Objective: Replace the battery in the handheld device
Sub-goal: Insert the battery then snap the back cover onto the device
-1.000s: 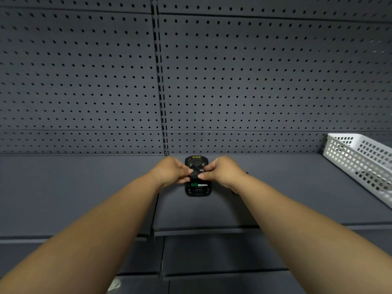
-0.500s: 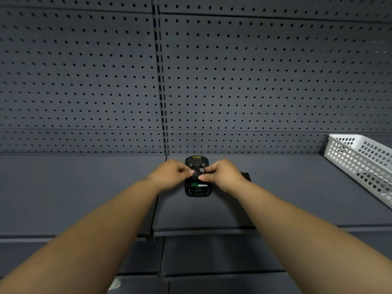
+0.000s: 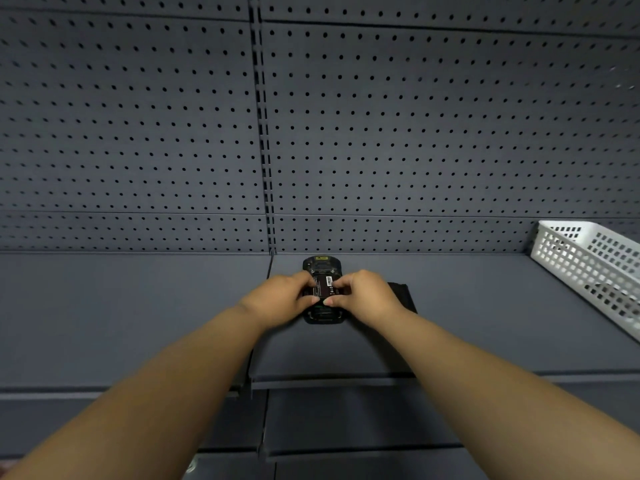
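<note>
A black handheld device [image 3: 322,266] lies face down on the grey shelf [image 3: 467,323], its back open. A dark battery [image 3: 322,286] with a white label sits over the open compartment. My left hand [image 3: 277,299] grips the battery's left side and my right hand [image 3: 363,296] grips its right side, thumbs meeting at its near edge. A flat black piece [image 3: 403,296], probably the battery cover, lies on the shelf just right of my right hand, partly hidden by it.
A white perforated plastic basket [image 3: 588,268] stands at the right end of the shelf. A grey pegboard wall [image 3: 415,133] rises behind the shelf. Lower shelves [image 3: 346,420] show below the front edge.
Both hands have shifted slightly toward me along the device. More of the battery's labelled face shows between the fingers, and more of the black piece at the right is uncovered.
</note>
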### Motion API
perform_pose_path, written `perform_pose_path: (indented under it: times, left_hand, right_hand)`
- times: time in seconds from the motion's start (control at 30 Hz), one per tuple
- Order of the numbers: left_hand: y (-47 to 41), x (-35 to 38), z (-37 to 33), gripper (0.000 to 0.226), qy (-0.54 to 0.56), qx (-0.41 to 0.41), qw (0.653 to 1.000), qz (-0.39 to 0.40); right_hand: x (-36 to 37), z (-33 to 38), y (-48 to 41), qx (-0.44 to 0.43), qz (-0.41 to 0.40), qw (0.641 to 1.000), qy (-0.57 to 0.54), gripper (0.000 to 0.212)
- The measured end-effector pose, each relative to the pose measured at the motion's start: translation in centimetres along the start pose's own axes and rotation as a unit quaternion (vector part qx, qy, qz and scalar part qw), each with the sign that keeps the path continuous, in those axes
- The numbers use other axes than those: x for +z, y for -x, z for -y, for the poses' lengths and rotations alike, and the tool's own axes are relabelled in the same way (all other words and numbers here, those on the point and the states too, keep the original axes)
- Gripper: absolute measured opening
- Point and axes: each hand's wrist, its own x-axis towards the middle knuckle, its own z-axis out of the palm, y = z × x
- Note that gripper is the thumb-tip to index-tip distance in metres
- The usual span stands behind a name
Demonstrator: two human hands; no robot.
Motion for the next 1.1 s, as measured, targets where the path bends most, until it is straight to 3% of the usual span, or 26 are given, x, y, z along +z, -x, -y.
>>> perform_pose_path:
  times: [0.4, 0.77, 1.1]
  left_hand:
    - [0.09, -0.02, -0.07, 0.027, 0.008, 0.018, 1.000, -0.004]
    - [0.14, 0.67, 0.20, 0.018, 0.069, -0.008, 0.997, -0.026]
    - [0.48, 0.63, -0.35, 0.033, 0.019, -0.006, 1.000, -0.018]
  right_hand:
    - [0.44, -0.25, 0.01, 0.011, -0.013, 1.000, -0.023, 0.025]
    - [0.80, -0.37, -0.06, 0.028, -0.005, 0.999, -0.035, 0.026]
    - [0.38, 0.12, -0.05, 0.019, 0.034, 0.999, 0.030, 0.028]
